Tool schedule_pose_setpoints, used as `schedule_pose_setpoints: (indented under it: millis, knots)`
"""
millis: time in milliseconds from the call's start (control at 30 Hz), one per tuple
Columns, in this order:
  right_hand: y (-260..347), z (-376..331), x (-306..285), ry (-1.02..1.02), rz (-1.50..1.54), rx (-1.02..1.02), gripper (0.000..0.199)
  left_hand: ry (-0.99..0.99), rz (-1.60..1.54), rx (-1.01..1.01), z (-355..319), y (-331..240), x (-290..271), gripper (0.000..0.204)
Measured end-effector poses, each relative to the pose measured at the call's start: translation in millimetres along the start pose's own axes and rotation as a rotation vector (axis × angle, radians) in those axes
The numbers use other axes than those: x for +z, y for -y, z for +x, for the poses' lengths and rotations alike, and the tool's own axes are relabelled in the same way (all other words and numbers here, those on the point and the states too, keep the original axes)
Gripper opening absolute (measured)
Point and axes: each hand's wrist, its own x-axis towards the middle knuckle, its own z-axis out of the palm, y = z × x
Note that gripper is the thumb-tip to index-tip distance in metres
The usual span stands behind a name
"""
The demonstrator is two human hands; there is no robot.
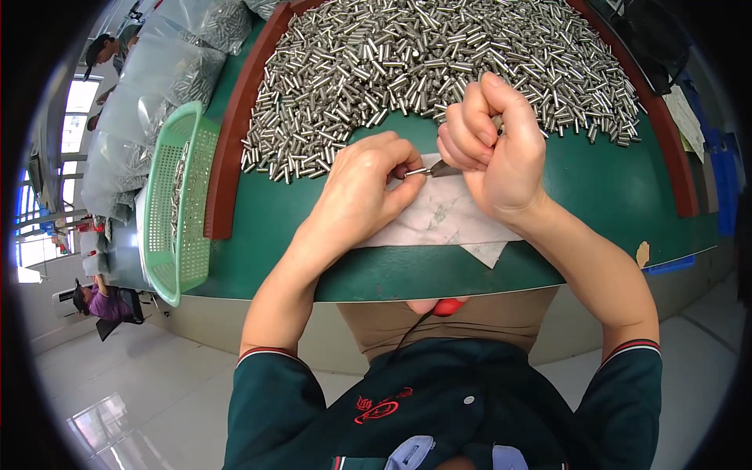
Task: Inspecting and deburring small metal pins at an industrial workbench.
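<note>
My left hand (362,182) is closed, pinching a small shiny metal pin (417,171) between thumb and fingers. My right hand (501,145) is curled round a dark, flat-bladed tool (445,168); most of it is hidden in the fist. The blade's tip is at the free end of the pin; I cannot tell whether they touch. Under both hands a whitish, stained cloth (439,213) lies on the green tabletop (274,223). Just beyond my hands spreads a big heap of similar metal pins (384,59).
Red-brown rails (235,157) border the heap on both sides. A light green plastic basket (192,247) with pins inside stands at the left. Clear bags of pins (168,66) line the far left. Behind them a person in a purple top (113,304) sits.
</note>
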Motion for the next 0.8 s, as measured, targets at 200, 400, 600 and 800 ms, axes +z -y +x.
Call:
schedule_pose_setpoints:
  millis: [200, 400, 600, 800]
  knots:
    - [-4, -2, 2, 0.004, -0.033, -0.026, 0.04, -0.007, -0.001, -0.003, 1, 0, 0, 0.01]
    - [-9, -6, 11, -0.021, -0.242, -0.113, 0.042, 0.013, -0.003, 0.015, 6, -1, -2, 0.011]
    - [-8, -6, 12, -0.022, -0.218, -0.093, 0.041, 0.046, 0.004, -0.015, 4, -2, -4, 0.012]
    - [3, -1, 1, -0.008, -0.076, -0.103, 0.04, 0.051, 0.017, -0.033, 3, -5, -5, 0.012]
